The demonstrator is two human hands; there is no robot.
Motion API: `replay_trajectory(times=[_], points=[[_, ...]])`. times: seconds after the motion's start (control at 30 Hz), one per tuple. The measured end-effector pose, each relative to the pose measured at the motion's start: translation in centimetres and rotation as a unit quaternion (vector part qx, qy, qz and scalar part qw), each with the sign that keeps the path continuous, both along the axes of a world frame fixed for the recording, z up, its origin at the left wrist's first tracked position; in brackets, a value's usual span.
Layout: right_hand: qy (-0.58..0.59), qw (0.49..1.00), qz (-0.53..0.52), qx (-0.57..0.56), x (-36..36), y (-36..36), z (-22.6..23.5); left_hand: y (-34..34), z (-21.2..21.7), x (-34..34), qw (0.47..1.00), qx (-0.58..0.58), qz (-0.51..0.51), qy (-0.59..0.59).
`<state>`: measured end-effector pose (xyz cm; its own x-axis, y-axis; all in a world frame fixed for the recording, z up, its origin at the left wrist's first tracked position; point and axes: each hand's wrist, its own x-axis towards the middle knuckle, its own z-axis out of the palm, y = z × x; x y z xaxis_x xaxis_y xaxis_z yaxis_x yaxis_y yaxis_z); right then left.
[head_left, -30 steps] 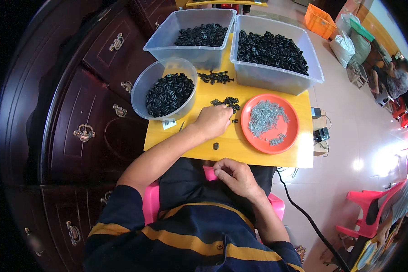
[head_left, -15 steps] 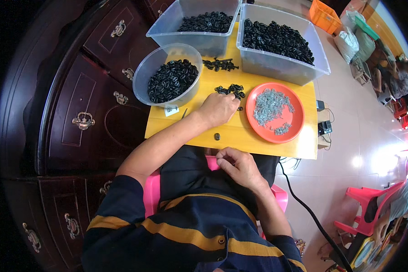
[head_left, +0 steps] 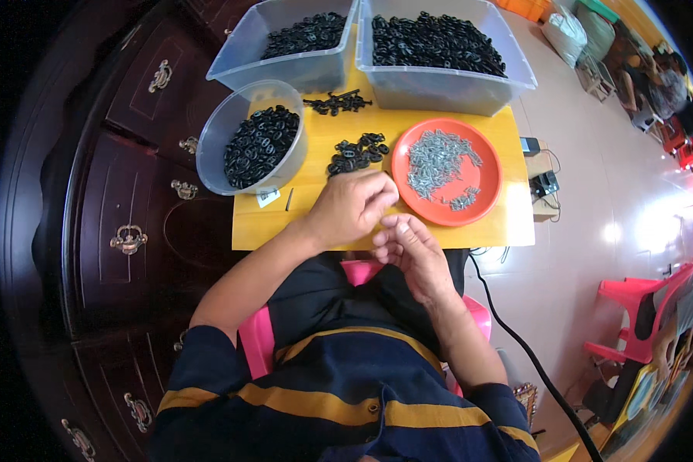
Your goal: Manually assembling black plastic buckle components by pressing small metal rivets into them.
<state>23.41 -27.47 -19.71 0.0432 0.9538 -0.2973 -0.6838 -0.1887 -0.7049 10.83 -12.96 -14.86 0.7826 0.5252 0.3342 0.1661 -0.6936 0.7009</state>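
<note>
My left hand (head_left: 354,204) and right hand (head_left: 414,252) nearly meet at the surface's (head_left: 510,227) near edge, fingers narrow, holding what I can't tell! Red plate's (head_left: 481,179) toward the right edge.

Bright overall; white glare on floor (head_left: 577,254) at right; edges bowed; corners black

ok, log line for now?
left hand: curled near black pile, grip hidden | right hand: curled beside left, grip unclear | plate: right of pile
</note>
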Motion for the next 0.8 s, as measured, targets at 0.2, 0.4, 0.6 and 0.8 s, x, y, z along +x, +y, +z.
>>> replay_trajectory(times=[0.2,0.4,0.6,0.8], points=[[0.142,0.989,-0.038,0.009,0.6,-0.1,-1.1,-2.5,-0.3,0.3,0.999,-0.04,-0.03,-0.002],[0.182,0.982,-0.056,-0.005,1.0,0.1,-1.5,-1.8,0.8,0.6,0.985,-0.16,-0.039,0.042],[0.141,0.989,-0.036,-0.007,-0.3,0.0,-1.1,1.1,0.5,4.4,0.995,-0.003,-0.067,0.078],[0.092,0.996,0.016,0.014,-0.6,-0.2,-1.2,2.2,-1.6,10.9,0.974,0.167,-0.08,0.131]])
